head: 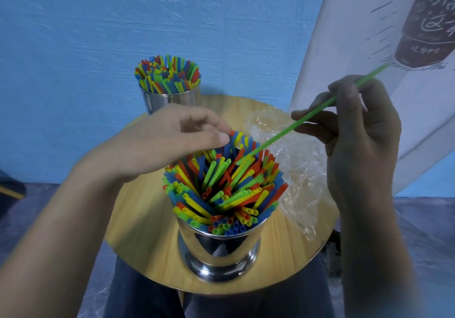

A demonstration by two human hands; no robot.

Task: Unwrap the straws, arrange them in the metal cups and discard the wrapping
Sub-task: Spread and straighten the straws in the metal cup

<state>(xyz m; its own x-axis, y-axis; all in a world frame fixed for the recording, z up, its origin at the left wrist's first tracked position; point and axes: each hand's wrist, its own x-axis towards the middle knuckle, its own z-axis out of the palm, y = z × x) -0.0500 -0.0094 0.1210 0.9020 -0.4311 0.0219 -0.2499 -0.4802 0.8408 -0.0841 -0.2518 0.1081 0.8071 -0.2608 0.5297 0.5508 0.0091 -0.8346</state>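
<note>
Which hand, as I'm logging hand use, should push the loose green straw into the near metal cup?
Right: the right hand pinches the thin green plastic straw, tip at the near shiny metal cup; the left hand only touches its straws.

Near cup (219,251): shiny metal, upright at front of table (138,209), packed w/ red, blue, yellow & green straws (224,187), tips up, fanning outward. Far cup (172,101): same type, upright at back-left edge, also full of mixed-colour straws, standing straighter. One green straw (307,118), bare, pinched in right hand (357,133), slanted: lower end among near cup's straw tops, upper end pointing up-right. Wrap (295,170): clear crumpled plastic, lying on table just right of near cup.
</note>
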